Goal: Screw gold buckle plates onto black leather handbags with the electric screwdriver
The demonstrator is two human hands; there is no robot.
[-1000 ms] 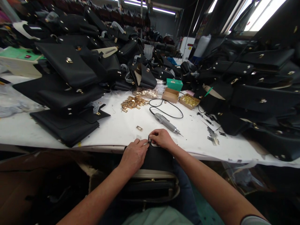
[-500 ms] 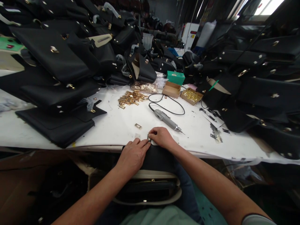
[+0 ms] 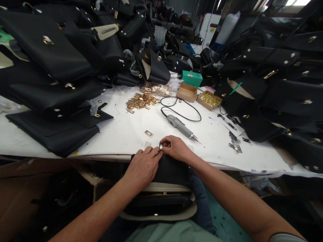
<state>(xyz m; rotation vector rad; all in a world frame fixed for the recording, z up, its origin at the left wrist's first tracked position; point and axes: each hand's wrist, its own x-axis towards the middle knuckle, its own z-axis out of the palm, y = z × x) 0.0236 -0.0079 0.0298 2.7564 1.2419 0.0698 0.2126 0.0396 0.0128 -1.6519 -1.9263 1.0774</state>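
A black handbag [image 3: 173,172] with a beige edge lies on my lap against the table edge, its mouth gaping toward me. At its far end a small black tab carries a metal clasp plate [image 3: 160,147]. My left hand [image 3: 145,165] rests over the flap, fingertips pressed beside the tab, its thumb hidden. From the other side my right hand [image 3: 175,148] pinches the tab at the clasp plate between thumb and fingers. A loose gold rectangular frame [image 3: 148,133] lies just beyond my hands. To its right is a grey electric screwdriver [image 3: 181,127], bit pointing toward me.
A heap of gold metal fittings [image 3: 141,102] lies farther back. Near it stand an open cardboard box [image 3: 186,92], a box of small brass pieces [image 3: 209,100] and a green box [image 3: 192,78]. Black bags [image 3: 54,131] are piled left and right. Metal hinge-like plates [image 3: 236,147] lie at right.
My right fingers have shifted slightly, and the clasp plate on the tab now shows more of its face. The left hand stays almost in place; the view has turned a little.
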